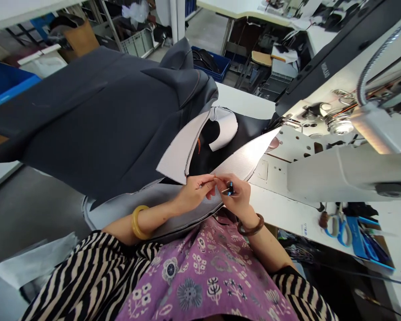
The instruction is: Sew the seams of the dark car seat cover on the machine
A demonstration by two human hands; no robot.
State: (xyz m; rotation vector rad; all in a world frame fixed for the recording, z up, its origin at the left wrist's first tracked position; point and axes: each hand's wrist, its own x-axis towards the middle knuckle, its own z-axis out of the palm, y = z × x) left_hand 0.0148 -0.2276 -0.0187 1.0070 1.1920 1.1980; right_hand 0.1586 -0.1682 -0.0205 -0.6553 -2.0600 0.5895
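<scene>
My left hand (195, 191) is closed in a pinch, holding a thin thread at the edge of a dark grey padded cover (96, 120) that lies across the table. My right hand (237, 196) is closed round a small thread snipper (230, 189) with blue handles, its tip meeting the left fingers. The cover's white backing (177, 156) is folded up just beyond both hands. An orange thread end (198, 145) hangs at a seam. A yellow bangle is on my left wrist, a brown bracelet on my right.
A white industrial sewing machine (337, 151) with a lamp on a flexible neck (374, 67) stands at the right. Blue-handled scissors (336, 223) lie on the table edge. Blue crates (6, 84) and other work tables stand behind.
</scene>
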